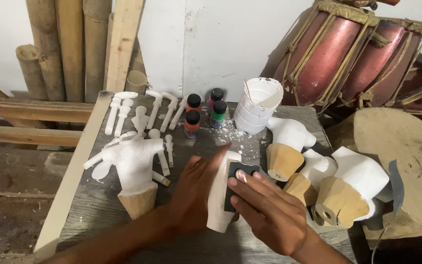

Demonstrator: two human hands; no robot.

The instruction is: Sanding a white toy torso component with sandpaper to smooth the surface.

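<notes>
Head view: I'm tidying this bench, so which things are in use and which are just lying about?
In use:
white-painted wooden body piece
dark sanding pad
left hand
right hand

Lying about:
small paint bottles
white plastic cup
loose white limb pieces
red drums

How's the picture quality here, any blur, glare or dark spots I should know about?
Head view: soft, even light with no glare. The left hand looks slightly motion-smeared at its fingertips against the white wooden piece; the right hand pressing the dark sanding pad is sharper. The white torso figure and paint bottles are crisp. The bottom corners fall into shadow, and the bamboo poles bow from wide-angle distortion.
</notes>
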